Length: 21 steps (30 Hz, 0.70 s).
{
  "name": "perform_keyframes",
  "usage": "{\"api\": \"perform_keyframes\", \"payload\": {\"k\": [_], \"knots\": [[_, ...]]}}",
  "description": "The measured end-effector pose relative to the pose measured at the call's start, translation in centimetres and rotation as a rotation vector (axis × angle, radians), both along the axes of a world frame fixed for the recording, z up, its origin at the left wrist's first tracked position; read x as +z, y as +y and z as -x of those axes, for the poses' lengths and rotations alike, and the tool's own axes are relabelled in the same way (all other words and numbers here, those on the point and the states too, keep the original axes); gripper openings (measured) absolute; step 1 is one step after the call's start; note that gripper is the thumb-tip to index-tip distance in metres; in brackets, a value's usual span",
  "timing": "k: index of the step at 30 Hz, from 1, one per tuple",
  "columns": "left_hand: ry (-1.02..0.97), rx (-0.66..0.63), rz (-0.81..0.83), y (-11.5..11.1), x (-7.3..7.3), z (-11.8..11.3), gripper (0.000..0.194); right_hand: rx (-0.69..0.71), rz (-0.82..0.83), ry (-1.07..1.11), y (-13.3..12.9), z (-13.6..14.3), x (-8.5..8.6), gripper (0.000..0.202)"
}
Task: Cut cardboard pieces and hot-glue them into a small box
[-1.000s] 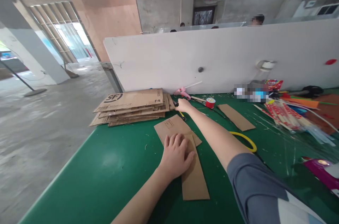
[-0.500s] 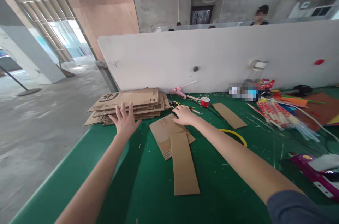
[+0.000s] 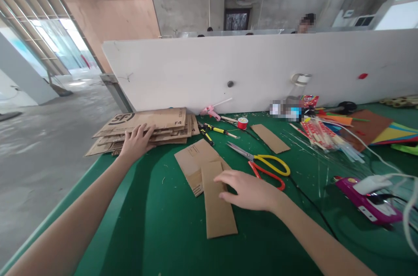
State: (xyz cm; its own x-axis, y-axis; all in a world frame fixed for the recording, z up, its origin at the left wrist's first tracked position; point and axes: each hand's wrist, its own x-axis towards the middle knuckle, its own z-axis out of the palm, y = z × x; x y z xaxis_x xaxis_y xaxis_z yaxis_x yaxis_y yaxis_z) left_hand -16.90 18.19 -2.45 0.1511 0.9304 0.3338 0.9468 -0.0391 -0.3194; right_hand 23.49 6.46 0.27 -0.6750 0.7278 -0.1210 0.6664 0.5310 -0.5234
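Cardboard stack [image 3: 156, 119] meets left hand [image 3: 135, 144], brown strip [image 3: 220, 220] underlies right hand [image 3: 250, 190] (each grip spread).

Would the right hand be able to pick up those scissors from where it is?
Probably yes: the right hand is close beside the red handle of the scissors, and nothing seems to lie on top of them.
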Motion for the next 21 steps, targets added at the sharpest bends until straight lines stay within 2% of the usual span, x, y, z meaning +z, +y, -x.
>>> {"api": "perform_keyframes", "payload": {"k": [3, 5, 7, 10, 13, 17, 20, 21], "knots": [[0.031, -0.053, 0.024, -0.2, 0.3, 2.0, 0.063, -0.098, -0.165, -0.022, 0.2, -0.7, -2.6, 0.051], [0.058, -0.067, 0.039, -0.3, 0.5, 3.1, 0.057, -0.106, -0.269, -0.045, 0.5, -0.6, -3.7, 0.055], [0.080, -0.052, 0.061, -0.4, 0.6, 3.6, 0.056, -0.094, -0.301, -0.038, 0.7, -0.2, -4.4, 0.058], [0.074, -0.009, 0.070, -0.5, 0.6, 3.1, 0.060, -0.096, -0.269, -0.002, 0.6, 0.2, -4.8, 0.059], [0.046, 0.025, 0.021, -1.1, 0.6, 1.1, 0.062, -0.114, -0.248, 0.024, 0.5, 0.4, -4.9, 0.058], [-0.041, 0.025, -0.045, -3.4, 0.3, -4.4, 0.063, -0.123, -0.246, 0.046, 0.6, 0.5, -5.3, 0.054], [-0.238, -0.016, 0.114, -5.8, -0.9, -8.9, 0.053, -0.203, -0.339, 0.032, 0.8, 0.6, -5.9, 0.049], [-0.313, -0.005, 0.175, -6.5, -1.4, -10.0, 0.055, -0.248, -0.388, 0.015, 0.9, 0.7, -6.1, 0.050]]}}
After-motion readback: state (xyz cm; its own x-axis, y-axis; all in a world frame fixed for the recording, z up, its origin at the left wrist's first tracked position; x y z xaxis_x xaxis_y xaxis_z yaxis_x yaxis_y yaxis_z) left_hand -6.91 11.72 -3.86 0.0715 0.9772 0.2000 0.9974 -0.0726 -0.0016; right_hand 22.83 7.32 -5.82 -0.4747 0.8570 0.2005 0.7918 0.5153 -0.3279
